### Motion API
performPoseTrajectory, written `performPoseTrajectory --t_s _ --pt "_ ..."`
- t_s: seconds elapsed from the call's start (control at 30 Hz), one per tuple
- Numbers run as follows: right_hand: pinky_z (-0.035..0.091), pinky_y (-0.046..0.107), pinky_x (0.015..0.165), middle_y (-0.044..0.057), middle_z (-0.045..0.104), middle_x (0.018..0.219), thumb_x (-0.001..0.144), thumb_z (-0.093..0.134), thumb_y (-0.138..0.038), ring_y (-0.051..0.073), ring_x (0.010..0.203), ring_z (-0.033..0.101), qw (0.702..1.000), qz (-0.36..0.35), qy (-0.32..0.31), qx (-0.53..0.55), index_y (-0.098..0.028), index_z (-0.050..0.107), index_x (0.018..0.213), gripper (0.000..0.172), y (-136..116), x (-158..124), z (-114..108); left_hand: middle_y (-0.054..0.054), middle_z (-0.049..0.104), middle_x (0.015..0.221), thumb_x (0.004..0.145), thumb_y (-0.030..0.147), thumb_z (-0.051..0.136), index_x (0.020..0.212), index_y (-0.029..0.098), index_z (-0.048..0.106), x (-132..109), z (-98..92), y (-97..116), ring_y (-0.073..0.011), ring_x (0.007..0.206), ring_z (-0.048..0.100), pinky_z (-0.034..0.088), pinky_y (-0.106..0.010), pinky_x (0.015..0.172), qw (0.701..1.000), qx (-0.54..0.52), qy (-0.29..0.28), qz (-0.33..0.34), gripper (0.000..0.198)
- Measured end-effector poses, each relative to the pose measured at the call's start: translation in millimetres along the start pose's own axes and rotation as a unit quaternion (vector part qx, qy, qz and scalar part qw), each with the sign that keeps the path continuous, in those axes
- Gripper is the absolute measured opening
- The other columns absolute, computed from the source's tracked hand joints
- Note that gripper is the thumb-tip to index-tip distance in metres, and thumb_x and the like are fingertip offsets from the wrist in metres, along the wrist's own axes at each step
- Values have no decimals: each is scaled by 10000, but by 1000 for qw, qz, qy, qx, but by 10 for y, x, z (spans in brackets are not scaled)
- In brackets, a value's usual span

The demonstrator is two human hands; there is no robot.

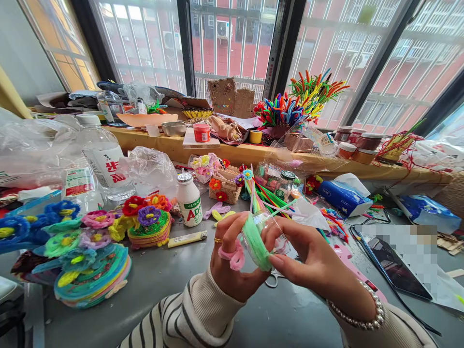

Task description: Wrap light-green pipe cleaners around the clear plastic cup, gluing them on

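Between my hands is a small clear plastic cup [279,237], tilted on its side, with fuzzy light-green pipe cleaner [255,244] wound around it. My left hand [228,256] grips the cup from the left, its fingers curled around the green band. A curled pink pipe cleaner [235,256] loops at its fingers. From the right, my right hand [308,251] pinches the band's lower edge between thumb and fingers. Part of the cup is hidden by my fingers. Just below my hands lie scissors [274,278], mostly covered.
Pipe-cleaner flowers [96,241] and a round coiled piece [150,227] sit at left. A white bottle [189,200], a lighter-like stick [187,239] and a woven basket [228,188] stand beyond. At right are a phone [398,266], a cable and tissue packs [344,195].
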State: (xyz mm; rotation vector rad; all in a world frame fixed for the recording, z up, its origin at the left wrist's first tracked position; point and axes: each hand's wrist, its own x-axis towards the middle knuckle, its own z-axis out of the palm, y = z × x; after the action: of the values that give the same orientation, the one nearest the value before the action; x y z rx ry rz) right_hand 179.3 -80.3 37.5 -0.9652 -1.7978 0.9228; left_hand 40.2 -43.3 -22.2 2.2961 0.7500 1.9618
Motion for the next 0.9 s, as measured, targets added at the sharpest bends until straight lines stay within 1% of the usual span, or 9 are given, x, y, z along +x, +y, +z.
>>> performPoseTrajectory --t_s 0.2,0.4,0.6,0.9 --pt "350 254 714 -16 516 726 663 560 -124 124 721 469 1000 -3 -1 4 -185 472 667 107 1 -2 8 -122 455 1037 567 206 670 1168 125 358 2 -4 -6 -229 978 477 474 -385 801 1000 -7 -2 10 682" --pt "351 250 713 -16 513 723 665 556 -126 121 719 469 1000 -4 -4 5 -183 473 669 101 3 -12 5 -124 453 1047 564 190 669 1172 123 351 -10 -2 -10 -227 998 467 468 -389 817 1000 -14 -5 3 690" --pt "351 243 717 -19 517 726 666 557 -112 118 722 472 1000 -6 -4 7 -185 470 673 113 -5 -23 9 -120 465 1033 581 213 659 1161 139 364 11 2 -12 -227 977 486 475 -395 793 1000 -5 0 11 654" --pt "357 247 714 -16 520 730 666 557 -120 119 724 477 1000 -6 -6 8 -184 472 676 106 -3 -9 5 -128 474 1029 571 213 662 1153 133 373 8 0 0 -233 976 493 470 -396 790 1000 -3 1 13 655"
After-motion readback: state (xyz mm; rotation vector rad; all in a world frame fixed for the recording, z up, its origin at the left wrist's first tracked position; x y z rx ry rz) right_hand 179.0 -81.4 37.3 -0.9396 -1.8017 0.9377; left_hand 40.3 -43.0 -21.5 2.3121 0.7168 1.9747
